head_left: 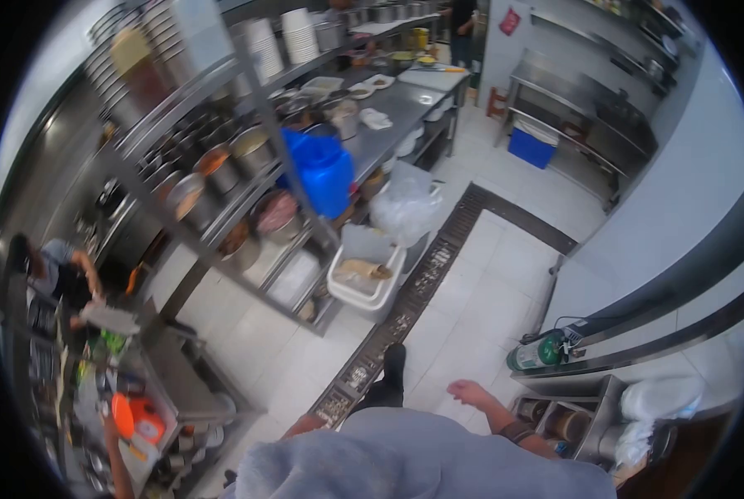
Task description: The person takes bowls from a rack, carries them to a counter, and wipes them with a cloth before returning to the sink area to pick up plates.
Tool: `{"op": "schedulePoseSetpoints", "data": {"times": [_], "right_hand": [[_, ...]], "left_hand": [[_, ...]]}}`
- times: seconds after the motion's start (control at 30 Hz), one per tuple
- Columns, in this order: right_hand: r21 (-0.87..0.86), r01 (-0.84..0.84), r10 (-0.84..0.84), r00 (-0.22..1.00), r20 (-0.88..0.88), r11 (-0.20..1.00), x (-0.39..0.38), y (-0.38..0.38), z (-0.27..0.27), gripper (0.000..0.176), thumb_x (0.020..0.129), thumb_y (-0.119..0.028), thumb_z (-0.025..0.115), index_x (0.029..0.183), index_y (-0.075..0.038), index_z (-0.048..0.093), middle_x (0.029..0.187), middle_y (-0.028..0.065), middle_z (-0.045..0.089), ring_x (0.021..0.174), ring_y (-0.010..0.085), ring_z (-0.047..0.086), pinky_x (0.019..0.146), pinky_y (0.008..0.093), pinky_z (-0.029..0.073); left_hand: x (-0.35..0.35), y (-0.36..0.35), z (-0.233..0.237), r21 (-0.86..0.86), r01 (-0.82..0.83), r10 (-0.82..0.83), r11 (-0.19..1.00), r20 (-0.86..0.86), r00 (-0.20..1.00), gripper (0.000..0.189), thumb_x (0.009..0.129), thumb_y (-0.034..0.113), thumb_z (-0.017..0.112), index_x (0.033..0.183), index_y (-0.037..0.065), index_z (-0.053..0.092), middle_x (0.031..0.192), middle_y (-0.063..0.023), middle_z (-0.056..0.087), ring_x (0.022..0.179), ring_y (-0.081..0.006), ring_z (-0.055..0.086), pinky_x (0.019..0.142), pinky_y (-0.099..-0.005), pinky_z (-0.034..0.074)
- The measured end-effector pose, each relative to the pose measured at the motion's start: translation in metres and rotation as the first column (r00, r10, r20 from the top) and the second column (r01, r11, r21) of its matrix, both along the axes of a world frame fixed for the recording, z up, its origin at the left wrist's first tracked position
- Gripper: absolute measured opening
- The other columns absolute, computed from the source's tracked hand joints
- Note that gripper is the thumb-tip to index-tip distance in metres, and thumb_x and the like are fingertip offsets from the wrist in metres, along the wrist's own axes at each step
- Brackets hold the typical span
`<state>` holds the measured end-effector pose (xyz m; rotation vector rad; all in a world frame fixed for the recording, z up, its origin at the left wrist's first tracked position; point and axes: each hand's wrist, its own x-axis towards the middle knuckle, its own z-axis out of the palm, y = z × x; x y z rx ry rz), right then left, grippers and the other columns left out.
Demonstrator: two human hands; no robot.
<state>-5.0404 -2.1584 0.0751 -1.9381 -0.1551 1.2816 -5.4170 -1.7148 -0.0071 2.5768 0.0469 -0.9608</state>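
My right hand (469, 392) hangs over the white tiled floor at the lower right, its fingers loosely apart with nothing in them. It is nearest to a metal unit (609, 401) holding containers. At the lower left of my body, only a bit of my left hand (309, 424) shows beside my clothing; its fingers are hidden. Ahead of my feet stands a white bin (363, 301) with a brown item inside, close to the metal rack. My dark shoe (394, 366) is beside the floor drain (405, 320).
A metal rack (297, 191) holds pots, stacked cups and a blue container (322, 170). A green gas cylinder (542, 353) lies at the right wall. A co-worker (60, 266) stands at the left counter; another person's arm (118, 457) reaches in below. A blue cooler (531, 147) sits farther back.
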Motion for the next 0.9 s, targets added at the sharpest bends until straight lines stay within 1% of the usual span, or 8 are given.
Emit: {"op": "schedulePoseSetpoints", "data": {"times": [0.13,0.2,0.33,0.37,0.5,0.53,0.83,0.9], "right_hand": [[-0.361,-0.131,0.12,0.991,-0.051,0.923,0.023,-0.087,-0.07,0.044,0.102,-0.045,0.054,0.113,-0.007,0.073,0.09,0.0125,0.069,0.084,0.0243,0.069,0.073,0.0417,0.058],[-0.367,-0.663,0.754,0.617,0.225,0.652,0.021,-0.162,-0.148,0.039,0.098,-0.036,0.059,0.126,-0.01,0.067,0.102,0.0166,0.073,0.094,0.0322,0.072,0.084,0.046,0.058],[-0.297,-0.651,0.712,0.593,0.376,0.698,0.007,-0.199,-0.122,0.046,0.094,-0.036,0.063,0.131,-0.008,0.062,0.111,0.019,0.072,0.104,0.0363,0.071,0.085,0.0492,0.057],[-0.292,-0.646,0.707,0.607,0.362,0.705,0.001,-0.207,-0.143,0.046,0.094,-0.036,0.063,0.131,-0.008,0.062,0.111,0.019,0.072,0.104,0.0363,0.071,0.085,0.0492,0.057],[-0.254,-0.135,0.22,0.911,0.349,0.958,0.032,-0.198,-0.16,0.033,0.095,-0.033,0.06,0.115,-0.006,0.065,0.099,0.0154,0.071,0.093,0.0348,0.069,0.076,0.0485,0.055],[-0.278,-0.089,0.177,0.934,0.311,0.956,0.054,-0.191,-0.158,0.033,0.095,-0.032,0.06,0.114,-0.006,0.065,0.098,0.015,0.071,0.091,0.034,0.069,0.075,0.0484,0.055],[-0.237,0.05,-0.011,0.986,0.164,0.97,0.319,-0.238,-0.148,0.027,0.095,-0.031,0.061,0.106,-0.006,0.062,0.09,0.0118,0.066,0.08,0.0267,0.065,0.065,0.0473,0.052],[-0.134,0.27,-0.28,0.958,-0.062,0.954,0.4,-0.265,-0.134,0.026,0.095,-0.03,0.061,0.105,-0.006,0.061,0.088,0.0111,0.065,0.077,0.0251,0.065,0.063,0.0471,0.051]], "left_hand": [[0.087,0.038,0.01,-0.139,-0.203,0.165,0.969,-0.243,0.956,0.028,0.086,0.022,0.065,0.109,0.008,0.072,0.098,-0.0184,0.072,0.094,-0.0333,0.072,0.077,-0.046,0.054],[0.16,0.047,0.014,-0.208,-0.193,0.137,0.959,-0.254,0.957,0.027,0.087,0.021,0.064,0.109,0.007,0.071,0.096,-0.0177,0.072,0.092,-0.0319,0.072,0.075,-0.0452,0.054],[0.337,0.042,0.016,-0.473,0.003,-0.035,0.881,-0.058,0.998,0.024,0.088,0.018,0.062,0.108,0.006,0.068,0.092,-0.0162,0.07,0.088,-0.0292,0.071,0.072,-0.0438,0.054],[0.442,0.025,-0.011,-0.701,0.573,-0.769,0.425,0.055,0.637,0.016,0.091,0.018,0.061,0.101,0.005,0.062,0.083,-0.0109,0.062,0.076,-0.0242,0.066,0.066,-0.0397,0.05],[0.667,-0.013,0.035,-0.221,0.763,-0.768,0.607,0.085,0.635,0.029,0.091,0.031,0.062,0.105,0.006,0.07,0.108,-0.0196,0.069,0.105,-0.0368,0.068,0.088,-0.0511,0.053],[0.704,-0.01,0.005,-0.637,0.399,-0.365,0.66,0.193,0.911,0.031,0.092,0.034,0.064,0.098,0.004,0.065,0.089,-0.0198,0.067,0.084,-0.0413,0.065,0.078,-0.048,0.052],[0.912,-0.084,0.06,-0.225,-0.137,0.156,0.965,0.067,0.986,0.043,0.1,0.04,0.053,0.106,0.002,0.071,0.118,-0.0258,0.069,0.108,-0.0458,0.065,0.095,-0.0538,0.051],[0.921,-0.077,0.052,0.122,0.597,-0.603,0.793,0.015,0.797,0.031,0.088,0.027,0.065,0.109,0.005,0.072,0.117,-0.0228,0.069,0.109,-0.0409,0.067,0.089,-0.0512,0.055]]}}
